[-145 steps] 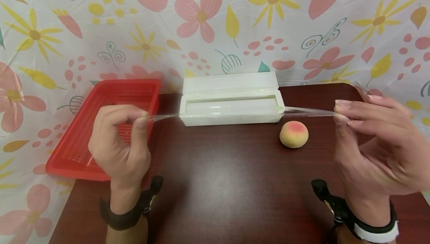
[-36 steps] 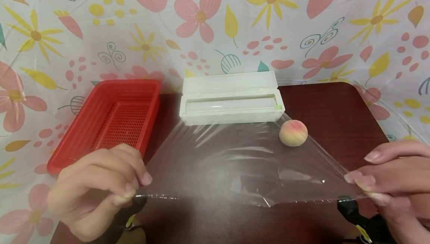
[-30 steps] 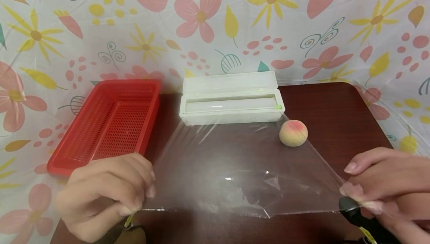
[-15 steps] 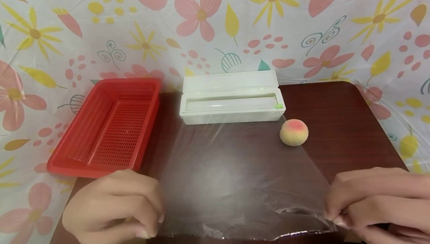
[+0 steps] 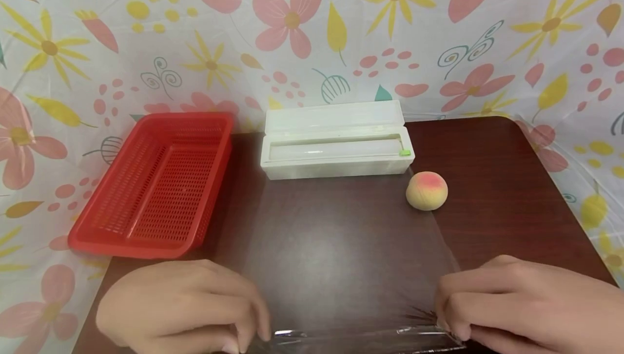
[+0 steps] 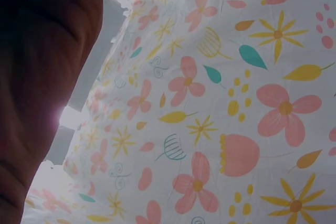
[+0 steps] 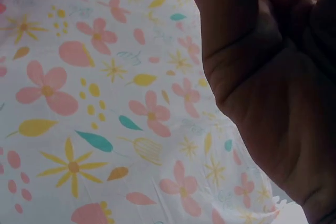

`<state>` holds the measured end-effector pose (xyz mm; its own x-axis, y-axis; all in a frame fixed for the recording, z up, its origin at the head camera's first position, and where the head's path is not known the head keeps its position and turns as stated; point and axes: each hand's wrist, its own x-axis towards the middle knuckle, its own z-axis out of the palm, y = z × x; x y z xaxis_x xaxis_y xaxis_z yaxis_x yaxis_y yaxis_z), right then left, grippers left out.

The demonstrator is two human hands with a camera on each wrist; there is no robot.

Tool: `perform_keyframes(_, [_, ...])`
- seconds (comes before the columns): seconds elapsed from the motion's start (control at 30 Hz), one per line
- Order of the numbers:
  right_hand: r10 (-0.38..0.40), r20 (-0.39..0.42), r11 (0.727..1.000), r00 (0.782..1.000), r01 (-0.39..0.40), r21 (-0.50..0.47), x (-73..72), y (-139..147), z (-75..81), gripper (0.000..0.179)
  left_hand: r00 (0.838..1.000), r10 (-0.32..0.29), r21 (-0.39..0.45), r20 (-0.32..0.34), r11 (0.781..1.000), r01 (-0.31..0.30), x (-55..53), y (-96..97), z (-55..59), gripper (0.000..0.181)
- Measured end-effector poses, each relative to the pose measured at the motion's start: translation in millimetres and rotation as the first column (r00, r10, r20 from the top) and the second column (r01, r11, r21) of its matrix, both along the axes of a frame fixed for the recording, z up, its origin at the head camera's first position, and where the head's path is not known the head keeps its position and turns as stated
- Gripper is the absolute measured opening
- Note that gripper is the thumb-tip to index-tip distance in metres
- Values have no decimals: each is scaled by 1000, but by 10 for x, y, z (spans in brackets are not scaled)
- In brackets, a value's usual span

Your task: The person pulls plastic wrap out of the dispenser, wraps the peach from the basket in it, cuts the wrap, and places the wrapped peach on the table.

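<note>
A clear sheet of plastic wrap (image 5: 336,256) stretches from the open white dispenser box (image 5: 336,167) toward the table's near edge. My left hand (image 5: 185,308), fingers bent down, pinches the sheet's near left corner; its fingertips are partly hidden. At the near right corner my right hand (image 5: 521,305) pinches the film, which bunches in creases under the fingers. A peach (image 5: 427,191) sits just right of the box, and the film's right edge runs against or across it. Both wrist views show a dark palm, the left hand (image 6: 47,77) and the right hand (image 7: 268,93), without the film.
A red perforated basket (image 5: 207,202) stands at the left of the dark wooden table (image 5: 507,181). The box's lid (image 5: 333,117) is raised at the back, and a small green slider (image 5: 404,152) sits at its right end. A floral curtain (image 5: 312,34) hangs behind.
Both hands first held the film taut near the box, then drew it toward the near edge and lowered it. They have lately moved closer together. Box, basket and peach stay in place.
</note>
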<state>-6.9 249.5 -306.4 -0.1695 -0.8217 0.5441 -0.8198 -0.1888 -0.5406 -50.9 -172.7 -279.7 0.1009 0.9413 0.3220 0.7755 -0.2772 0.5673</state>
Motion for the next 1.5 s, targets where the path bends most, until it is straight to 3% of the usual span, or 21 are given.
perform_keyframes(0.1, [-85,-53,983,995,92,158,46,63,-30,22,998,-9,-65,60,998,13,18,40,-56,9])
perform_keyframes(0.17, [-145,-112,951,983,170,257,77,47,23,26,997,-10,-97,79,995,18,25,69,-94,10])
perform_keyframes(0.27, [-208,-164,896,964,255,363,124,8,93,31,998,-5,-135,57,991,12,22,85,-142,11])
perform_keyframes(0.37, [-234,-167,868,958,283,408,137,-34,120,41,999,9,-169,40,986,-2,11,92,-179,13])
perform_keyframes(0.43, [-225,-140,875,964,263,407,125,-56,114,43,998,21,-202,63,979,-8,1,103,-197,13])
perform_keyframes(0.57, [-153,-42,917,987,157,365,54,-99,57,39,992,36,-246,117,969,-6,-31,123,-233,14])
perform_keyframes(0.7, [-96,33,936,995,79,342,-15,-113,-17,34,991,34,-259,128,966,0,-46,135,-268,14])
perform_keyframes(1.03, [-53,34,947,998,39,318,-32,-178,-123,33,998,37,-307,59,952,-18,-3,206,-357,14])
perform_keyframes(1.2, [-68,60,931,996,41,364,2,-192,-220,32,998,57,-337,7,940,-51,34,185,-441,17])
perform_keyframes(1.4, [-115,26,909,993,94,407,19,-160,-437,40,994,104,-452,16,888,-85,109,144,-548,18])
perform_keyframes(1.5, [-166,66,900,984,124,417,37,-149,-526,43,987,157,-490,24,863,-125,137,142,-630,16])
